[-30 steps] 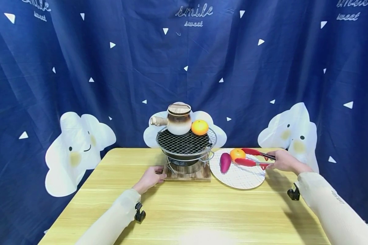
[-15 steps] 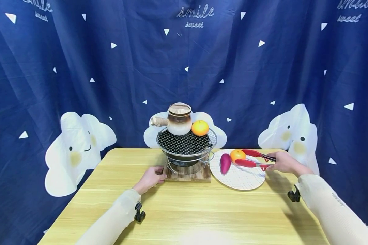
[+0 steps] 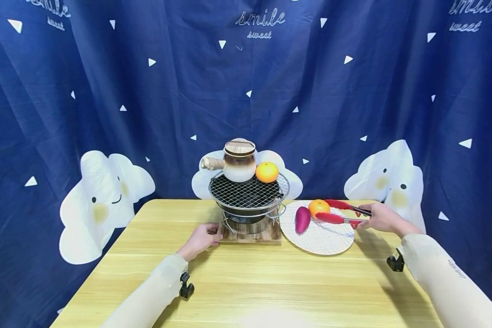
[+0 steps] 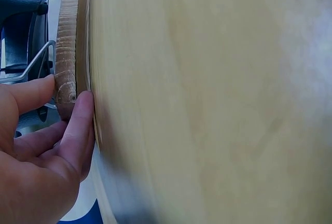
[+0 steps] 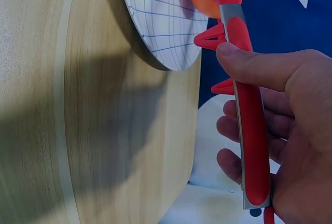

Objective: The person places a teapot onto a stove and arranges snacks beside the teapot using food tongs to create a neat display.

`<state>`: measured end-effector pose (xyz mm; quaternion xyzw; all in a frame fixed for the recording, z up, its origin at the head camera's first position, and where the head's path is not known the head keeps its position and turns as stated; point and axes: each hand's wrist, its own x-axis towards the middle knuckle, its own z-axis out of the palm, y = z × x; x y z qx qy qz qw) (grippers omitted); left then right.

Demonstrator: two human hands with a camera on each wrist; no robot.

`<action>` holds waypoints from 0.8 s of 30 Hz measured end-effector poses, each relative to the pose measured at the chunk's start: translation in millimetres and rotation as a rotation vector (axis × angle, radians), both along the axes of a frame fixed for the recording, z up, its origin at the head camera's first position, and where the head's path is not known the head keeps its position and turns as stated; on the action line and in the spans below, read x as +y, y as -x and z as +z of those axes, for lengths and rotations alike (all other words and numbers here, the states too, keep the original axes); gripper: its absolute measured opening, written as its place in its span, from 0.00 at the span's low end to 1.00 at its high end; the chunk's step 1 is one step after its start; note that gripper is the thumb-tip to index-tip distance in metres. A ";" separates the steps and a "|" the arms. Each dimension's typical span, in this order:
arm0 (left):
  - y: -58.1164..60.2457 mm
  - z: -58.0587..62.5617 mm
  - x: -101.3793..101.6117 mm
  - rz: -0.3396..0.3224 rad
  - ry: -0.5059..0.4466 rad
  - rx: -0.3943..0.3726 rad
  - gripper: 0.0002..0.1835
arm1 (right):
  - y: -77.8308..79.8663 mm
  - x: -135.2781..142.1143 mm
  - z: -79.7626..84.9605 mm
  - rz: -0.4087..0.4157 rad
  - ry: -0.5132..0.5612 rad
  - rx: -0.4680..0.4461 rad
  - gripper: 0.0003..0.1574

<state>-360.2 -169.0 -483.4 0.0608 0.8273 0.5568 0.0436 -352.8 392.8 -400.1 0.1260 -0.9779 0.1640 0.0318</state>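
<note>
My left hand (image 3: pixel 202 238) grips the near left corner of a square wooden board (image 4: pixel 66 53), thumb on top and fingers against its edge and underside. On that board stands a black round grill with a wire mesh (image 3: pixel 250 193). My right hand (image 3: pixel 379 217) holds red-and-steel tongs (image 5: pixel 251 130) by the handles, thumb on one arm and fingers curled behind. The red tong heads lie on either side of an orange (image 3: pixel 319 208) on the white plate (image 3: pixel 328 243). Left of this orange lies a purple sweet potato (image 3: pixel 303 220).
A brown-and-white pot (image 3: pixel 239 169) with a wooden lid and a side handle stands at the back of the mesh. Beside it sits another orange (image 3: pixel 267 172). The wooden table (image 3: pixel 246 278) ends at a dark blue curtain (image 3: pixel 168 114).
The tongs, the orange on the plate and the sweet potato have shifted very slightly to the right. My left hand stays at the board's corner.
</note>
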 end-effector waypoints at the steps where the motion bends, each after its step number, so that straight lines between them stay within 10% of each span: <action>1: 0.2 -0.5 -0.1 0.000 -0.003 0.000 0.28 | 0.2 0.7 -0.2 0.000 0.002 -0.005 0.48; 24: 1.0 -2.9 0.2 0.010 -0.014 0.009 0.27 | -10.0 7.3 9.5 0.016 0.013 0.015 0.47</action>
